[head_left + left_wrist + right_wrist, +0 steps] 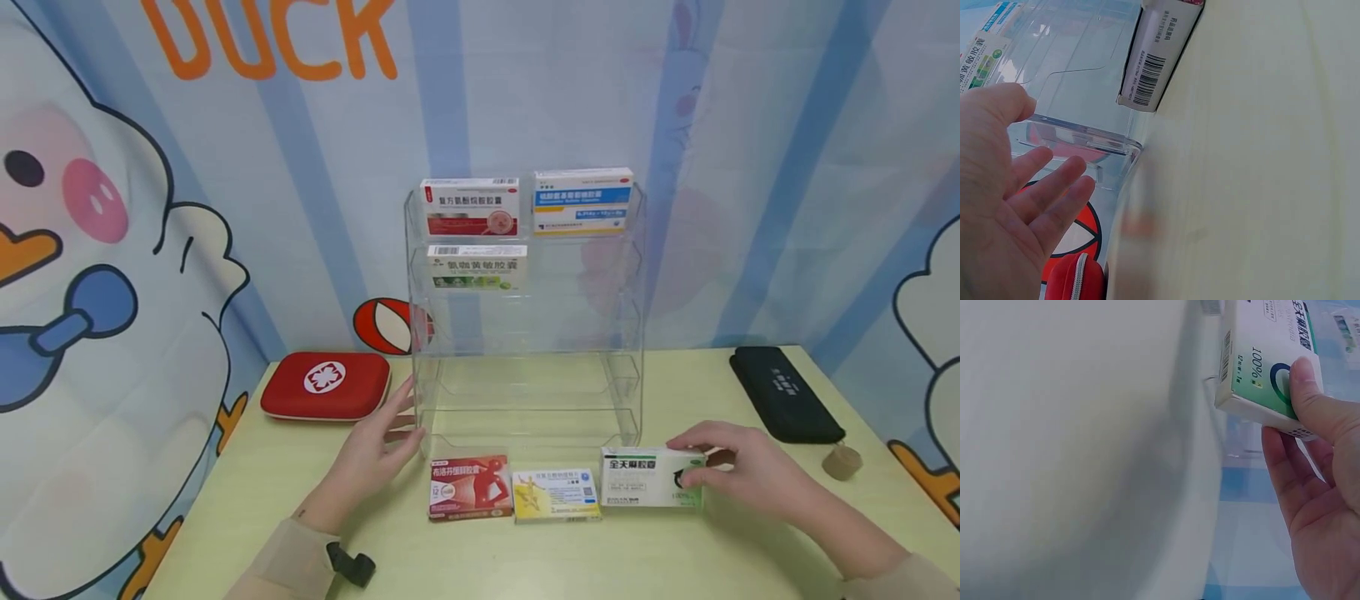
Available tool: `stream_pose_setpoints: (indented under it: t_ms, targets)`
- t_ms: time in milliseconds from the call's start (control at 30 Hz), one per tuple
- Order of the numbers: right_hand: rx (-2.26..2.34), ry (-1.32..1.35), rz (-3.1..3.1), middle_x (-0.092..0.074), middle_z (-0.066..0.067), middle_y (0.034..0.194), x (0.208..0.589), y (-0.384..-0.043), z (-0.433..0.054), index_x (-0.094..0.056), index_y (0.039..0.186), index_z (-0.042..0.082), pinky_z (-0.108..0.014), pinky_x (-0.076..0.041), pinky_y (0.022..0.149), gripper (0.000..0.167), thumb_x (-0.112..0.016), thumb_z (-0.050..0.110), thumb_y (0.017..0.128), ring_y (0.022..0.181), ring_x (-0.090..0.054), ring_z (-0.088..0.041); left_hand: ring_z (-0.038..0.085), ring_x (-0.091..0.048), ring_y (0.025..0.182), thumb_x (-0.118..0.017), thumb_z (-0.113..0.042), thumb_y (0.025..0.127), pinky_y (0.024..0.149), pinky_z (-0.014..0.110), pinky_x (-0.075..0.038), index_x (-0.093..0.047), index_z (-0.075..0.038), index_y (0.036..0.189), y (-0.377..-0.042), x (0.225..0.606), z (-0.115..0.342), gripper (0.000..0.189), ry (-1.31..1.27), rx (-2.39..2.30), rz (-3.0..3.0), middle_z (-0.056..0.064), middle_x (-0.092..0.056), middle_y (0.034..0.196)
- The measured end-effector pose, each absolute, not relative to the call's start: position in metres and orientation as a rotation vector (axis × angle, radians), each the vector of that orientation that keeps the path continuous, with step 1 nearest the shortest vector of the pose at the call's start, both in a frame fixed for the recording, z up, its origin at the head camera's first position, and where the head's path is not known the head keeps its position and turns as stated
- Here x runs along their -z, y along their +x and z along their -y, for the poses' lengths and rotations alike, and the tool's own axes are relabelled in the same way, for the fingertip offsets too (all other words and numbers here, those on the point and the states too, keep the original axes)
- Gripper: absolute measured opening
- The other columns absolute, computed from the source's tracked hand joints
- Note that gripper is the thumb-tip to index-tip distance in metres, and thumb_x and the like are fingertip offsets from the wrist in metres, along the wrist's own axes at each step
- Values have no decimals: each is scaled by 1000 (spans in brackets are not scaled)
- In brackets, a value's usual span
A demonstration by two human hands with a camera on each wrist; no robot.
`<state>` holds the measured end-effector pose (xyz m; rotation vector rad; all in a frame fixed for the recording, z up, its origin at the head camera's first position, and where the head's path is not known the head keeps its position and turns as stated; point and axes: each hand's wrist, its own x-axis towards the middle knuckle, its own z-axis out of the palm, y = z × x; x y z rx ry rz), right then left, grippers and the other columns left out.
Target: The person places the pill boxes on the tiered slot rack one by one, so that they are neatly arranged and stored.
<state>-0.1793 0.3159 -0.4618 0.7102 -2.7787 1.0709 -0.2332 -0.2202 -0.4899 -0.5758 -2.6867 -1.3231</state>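
My right hand [742, 467] pinches a white and green medicine box [645, 479] by its right end, thumb on the printed front and fingers behind. My left hand [375, 458] is at the lower left side of a clear acrylic display rack [525, 409], fingers spread and relaxed, thumb near the rack's edge in the left wrist view. In front of the rack are a red medicine box [470, 489] and a yellow and white one [557, 495], side by side. On the upper tiers stand a red and white box [471, 208], a blue and white box [582, 202] and a green and white box [477, 268].
A red zipped first-aid case [292, 387] lies left of the rack. On the right are a black pouch [787, 396] and a small tan cylinder [842, 462]. Behind the table [525, 558] hangs a striped cartoon curtain [517, 100].
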Motion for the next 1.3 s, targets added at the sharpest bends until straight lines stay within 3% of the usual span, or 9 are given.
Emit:
stream_pose_setpoints:
  t_ms: [300, 533, 633, 733, 867, 1133, 1300]
  targets:
    - [-922, 730, 2545, -81, -2, 116, 419, -191, -292, -82, 121, 19, -16, -65, 76, 43, -94, 6, 82, 104, -68, 11, 35, -76, 130, -76, -18, 105, 103, 49, -67, -27, -32, 176, -233, 493, 221, 88, -577, 1297, 2684, 14, -63, 160]
    - [-765, 667, 2467, -82, -5, 117, 381, -204, -272, -82, 120, 15, -11, -63, 80, 42, -95, 6, 82, 97, -79, -18, 36, -76, 130, -76, -17, 104, 104, 52, -66, -27, -31, 176, -232, 492, 220, 88, -579, 1302, 2680, 15, -63, 160]
    - [-715, 678, 2427, -82, -5, 115, 368, -212, -267, -82, 120, 13, -6, -60, 82, 42, -95, 5, 81, 95, -79, -24, 35, -76, 130, -76, -18, 105, 104, 51, -66, -26, -34, 176, -231, 492, 220, 89, -574, 1297, 2686, 14, -63, 160]
    - [-726, 694, 2385, -81, -8, 114, 354, -222, -264, -82, 121, 9, 1, -54, 84, 41, -94, 2, 82, 98, -74, -1, 35, -75, 130, -76, -18, 105, 104, 51, -66, -26, -34, 176, -231, 494, 220, 89, -570, 1301, 2687, 14, -63, 161]
    - [-820, 701, 2294, -80, -12, 115, 337, -237, -259, -80, 121, 4, 3, -52, 86, 38, -90, -6, 85, 106, -56, 25, 35, -75, 130, -76, -19, 105, 103, 50, -66, -27, -29, 176, -233, 495, 220, 87, -575, 1309, 2686, 14, -62, 161]
    - [-895, 620, 2195, -76, -17, 119, 308, -259, -244, -78, 124, 0, 3, -51, 86, 33, -84, -5, 92, 103, -57, 29, 36, -75, 130, -76, -19, 105, 104, 50, -66, -27, -30, 176, -232, 492, 220, 87, -562, 1324, 2685, 14, -62, 161]
    - [-979, 585, 2142, -75, -18, 122, 293, -269, -236, -77, 126, -1, 0, -54, 89, 31, -81, -5, 95, 106, -62, 23, 36, -75, 131, -76, -18, 105, 105, 51, -66, -26, -35, 176, -233, 492, 219, 88, -557, 1329, 2690, 13, -62, 162]
